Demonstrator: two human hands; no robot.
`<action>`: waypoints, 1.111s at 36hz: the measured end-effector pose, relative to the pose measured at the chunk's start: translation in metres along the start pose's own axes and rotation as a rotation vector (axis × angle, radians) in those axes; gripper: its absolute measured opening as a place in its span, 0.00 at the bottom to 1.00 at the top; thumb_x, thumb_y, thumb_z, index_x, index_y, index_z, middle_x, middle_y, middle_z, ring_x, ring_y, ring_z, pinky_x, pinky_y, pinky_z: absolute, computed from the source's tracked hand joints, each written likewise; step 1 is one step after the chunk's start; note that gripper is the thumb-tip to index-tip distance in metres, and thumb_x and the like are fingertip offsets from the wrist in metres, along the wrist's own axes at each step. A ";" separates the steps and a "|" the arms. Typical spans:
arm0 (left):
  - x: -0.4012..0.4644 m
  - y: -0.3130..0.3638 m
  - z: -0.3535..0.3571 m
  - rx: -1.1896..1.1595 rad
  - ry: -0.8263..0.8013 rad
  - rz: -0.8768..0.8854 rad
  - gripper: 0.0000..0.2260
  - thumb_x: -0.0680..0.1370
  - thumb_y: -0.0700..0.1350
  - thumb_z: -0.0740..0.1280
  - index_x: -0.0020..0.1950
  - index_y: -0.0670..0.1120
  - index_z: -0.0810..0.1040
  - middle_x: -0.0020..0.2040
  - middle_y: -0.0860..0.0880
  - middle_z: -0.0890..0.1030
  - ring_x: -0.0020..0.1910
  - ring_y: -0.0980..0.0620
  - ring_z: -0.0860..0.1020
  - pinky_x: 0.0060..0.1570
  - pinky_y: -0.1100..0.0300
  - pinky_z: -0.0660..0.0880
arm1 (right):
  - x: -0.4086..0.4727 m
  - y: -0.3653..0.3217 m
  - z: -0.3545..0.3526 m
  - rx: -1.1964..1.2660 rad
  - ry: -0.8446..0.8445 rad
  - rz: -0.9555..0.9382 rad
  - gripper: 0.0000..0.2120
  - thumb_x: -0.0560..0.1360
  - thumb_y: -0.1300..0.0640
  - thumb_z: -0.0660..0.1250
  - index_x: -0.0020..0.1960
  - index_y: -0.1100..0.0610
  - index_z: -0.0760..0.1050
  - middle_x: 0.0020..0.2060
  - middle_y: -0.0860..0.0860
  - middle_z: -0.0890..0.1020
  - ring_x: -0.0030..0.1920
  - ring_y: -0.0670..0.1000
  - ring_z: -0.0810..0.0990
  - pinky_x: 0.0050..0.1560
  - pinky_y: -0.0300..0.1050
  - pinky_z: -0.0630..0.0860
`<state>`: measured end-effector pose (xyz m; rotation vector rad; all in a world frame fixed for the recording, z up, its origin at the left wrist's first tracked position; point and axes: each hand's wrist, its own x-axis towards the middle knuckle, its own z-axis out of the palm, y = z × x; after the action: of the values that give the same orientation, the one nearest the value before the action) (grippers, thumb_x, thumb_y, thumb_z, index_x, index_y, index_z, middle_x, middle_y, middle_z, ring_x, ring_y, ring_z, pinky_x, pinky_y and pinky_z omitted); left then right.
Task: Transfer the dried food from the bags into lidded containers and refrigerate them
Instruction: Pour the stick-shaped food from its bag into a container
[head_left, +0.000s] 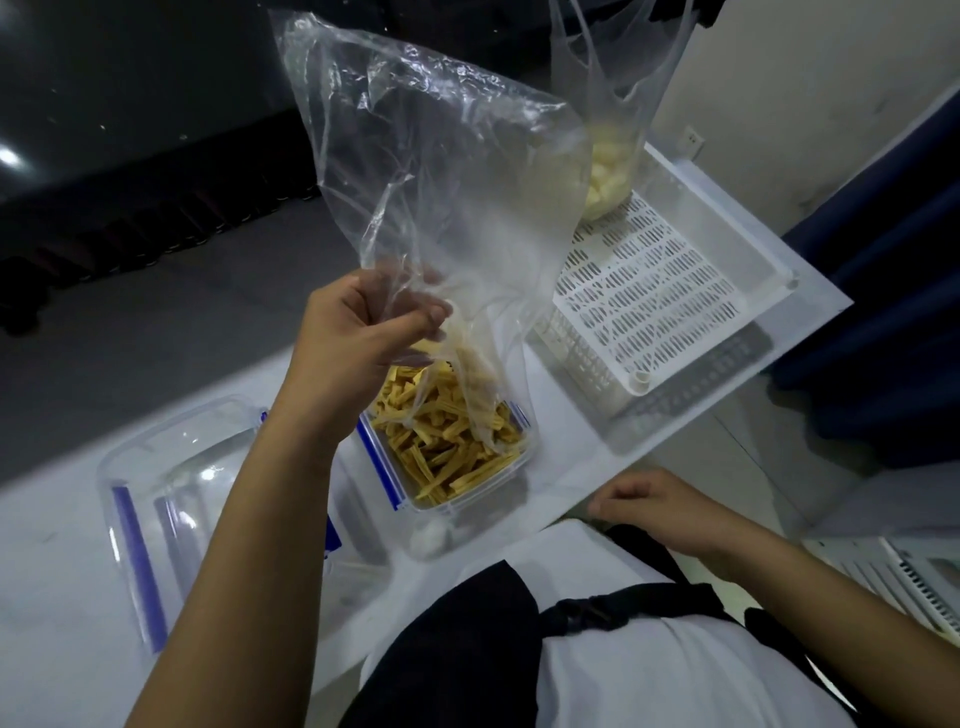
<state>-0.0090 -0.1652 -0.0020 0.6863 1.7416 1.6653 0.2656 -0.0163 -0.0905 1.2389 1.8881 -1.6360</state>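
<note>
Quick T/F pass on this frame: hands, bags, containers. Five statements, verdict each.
1. The left hand grips a clear bag above the filled container. True.
2. The right hand holds a lid. False: it holds nothing and hangs at the table edge.
3. The filled container holds yellow strips. True.
4. The second bag is empty. False: pale pieces sit in its bottom, over the white basket.
5. The filled container has its lid on. False: it is open on top.
</note>
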 end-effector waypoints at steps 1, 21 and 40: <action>0.000 0.000 0.000 -0.001 -0.002 0.003 0.11 0.75 0.35 0.73 0.53 0.49 0.83 0.44 0.47 0.87 0.42 0.49 0.85 0.38 0.59 0.82 | 0.001 0.001 0.001 0.025 0.017 0.011 0.06 0.76 0.56 0.72 0.45 0.58 0.85 0.47 0.55 0.87 0.53 0.56 0.84 0.57 0.48 0.79; 0.004 0.008 0.028 -0.069 -0.113 -0.007 0.09 0.74 0.37 0.74 0.53 0.47 0.84 0.43 0.46 0.86 0.40 0.49 0.84 0.38 0.54 0.83 | -0.020 -0.123 -0.016 0.435 0.242 -0.550 0.15 0.70 0.54 0.77 0.55 0.53 0.82 0.49 0.48 0.86 0.52 0.47 0.84 0.53 0.45 0.81; 0.018 -0.003 0.100 0.013 -0.129 -0.124 0.24 0.80 0.43 0.69 0.73 0.60 0.67 0.45 0.49 0.87 0.42 0.50 0.86 0.37 0.60 0.81 | -0.016 -0.079 -0.133 0.521 0.537 -0.251 0.11 0.75 0.61 0.73 0.50 0.70 0.80 0.39 0.60 0.84 0.38 0.56 0.85 0.33 0.47 0.81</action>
<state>0.0530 -0.0851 -0.0073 0.6626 1.6699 1.4941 0.2489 0.1042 0.0061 1.8650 2.0457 -2.1937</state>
